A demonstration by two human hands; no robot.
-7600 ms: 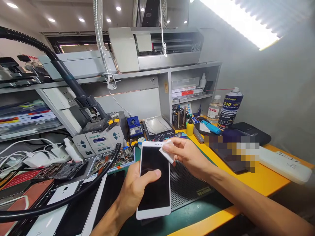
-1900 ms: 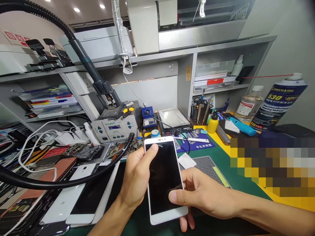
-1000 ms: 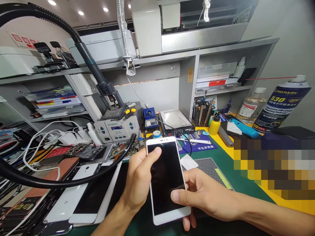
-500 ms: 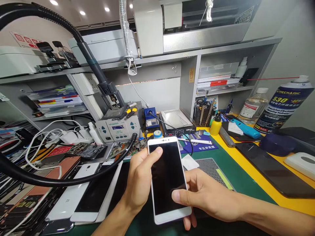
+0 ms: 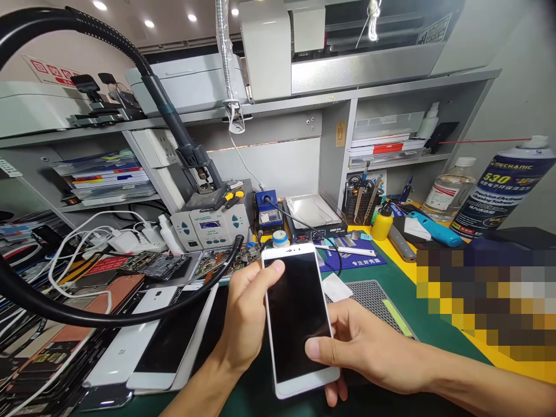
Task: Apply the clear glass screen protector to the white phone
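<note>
Between both hands is a white smartphone [image 5: 297, 313], its dark screen turned up toward me and its top edge tilted away. My left hand [image 5: 245, 315] grips the upper left side, with the thumb lying on the glass near the top corner. Lower down on the right, my right hand [image 5: 360, 347] clasps the phone, thumb pressed on the lower screen and fingers behind it. The phone's back and most of the fingers under it are hidden.
White phones [image 5: 167, 341] and stacked phone parts lie at left under a black hose [image 5: 130, 318]. A rework station [image 5: 212, 226] stands behind them. At right are a yellow bottle [image 5: 382, 223], a spray can [image 5: 504, 191] and a pixelated patch. A grey mat [image 5: 373, 298] lies beyond my right hand.
The view has shifted very slightly. Both hands keep the same hold on the smartphone. Part of the right side of the bench is now pixelated.
</note>
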